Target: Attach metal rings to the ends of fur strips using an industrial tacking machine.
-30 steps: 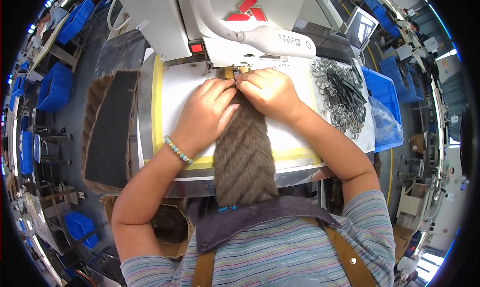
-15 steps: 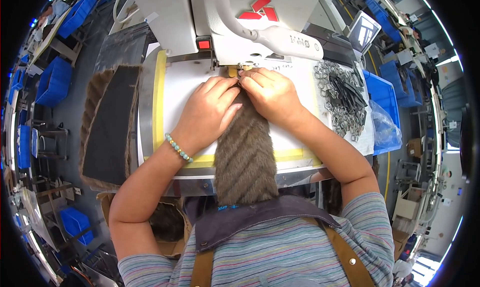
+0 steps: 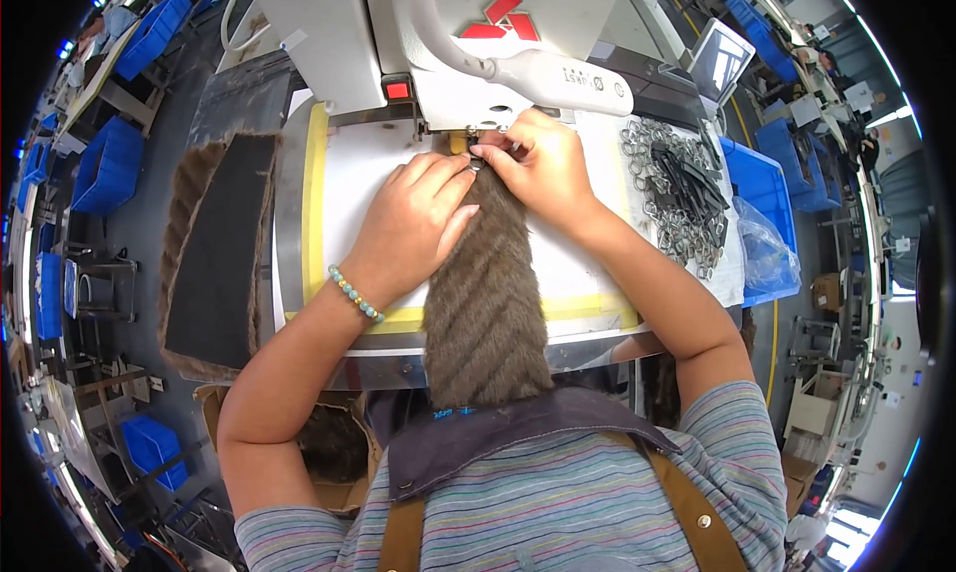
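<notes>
A long brown fur strip (image 3: 486,303) runs from my lap over the table edge to the sewing machine (image 3: 468,99), narrowing at its far end. My left hand (image 3: 418,209) is closed at that narrow end, its fingertips gripping the fur's left edge just in front of the needle area. A small bit of metal (image 3: 475,165) shows by these fingertips. My right hand (image 3: 548,169) pinches at the tip of the strip beside the presser foot, thumb toward the left. What lies inside this pinch is too small and covered to make out.
On the right lies a heap of metal rings and clasps with black straps (image 3: 687,189), beside a blue bin (image 3: 762,224) with clear plastic. A dark-backed fur piece (image 3: 224,253) rests at the left. A white lamp (image 3: 563,82) overhangs the work; a cardboard box (image 3: 349,487) stands below the table.
My right hand has lifted slightly and curled, its fingers drawing back to the right of the needle. The left hand stays at the fur's end. The fur has barely shifted left.
</notes>
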